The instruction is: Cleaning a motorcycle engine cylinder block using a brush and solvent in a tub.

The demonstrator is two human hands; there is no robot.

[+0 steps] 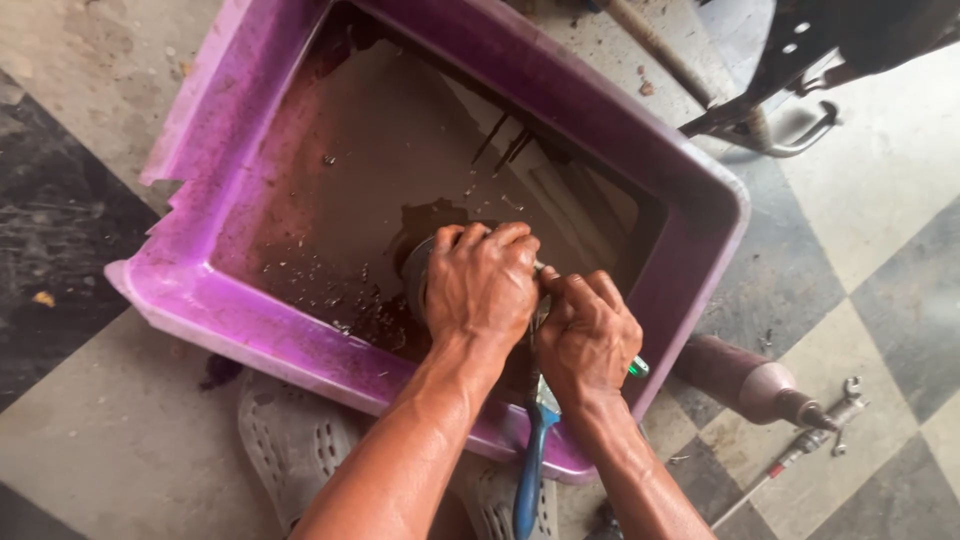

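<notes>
Two wet, oil-stained hands work close together at about five o'clock inside a purple tub (700, 190). The left hand (482, 282) is curled down over a round dark metal part (415, 272), fingers wrapped over its top and clamped on it; only the part's left edge shows past the knuckles. Touching it at three o'clock, the right hand (587, 335) is closed in a fist around a thin tool (637, 367) whose green end pokes out at the little-finger side; what kind of tool it is cannot be told. Below the hands, at six o'clock, a blue handle (530, 470) lies across the tub's near rim. The part sits in murky brown liquid (380, 170) flecked with debris that fills the tub. Outside, at four o'clock, a brown metal cylinder (745, 378) with a fitting on its end lies on the checkered floor (880, 240), and a grey perforated sandal (300, 440) shows at seven o'clock.
</notes>
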